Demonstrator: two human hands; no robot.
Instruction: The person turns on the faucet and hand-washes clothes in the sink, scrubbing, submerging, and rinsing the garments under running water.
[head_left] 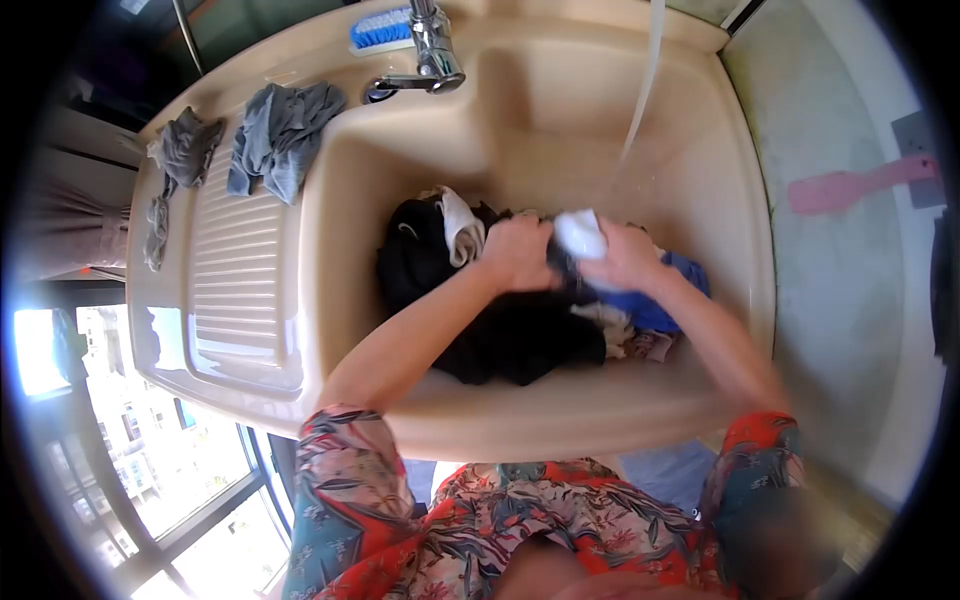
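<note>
Both my hands are over a heap of clothes in a beige sink (400,155). My left hand (519,255) has its fingers curled at dark fabric, beside the black cloth (500,340). My right hand (628,258) is closed on a white object (580,233), too blurred to identify. Blue cloth (655,305) lies under and beside my right wrist. A white and grey cloth (462,228) rests on the black cloth, left of my left hand. A thin stream of water (645,90) falls behind my right hand.
A chrome faucet (435,50) and a blue-bristled brush (382,30) are at the sink's back edge. Grey cloths (280,135) lie on the ribbed drainboard (235,270) at left. A pink paddle-shaped tool (835,192) hangs on the right wall.
</note>
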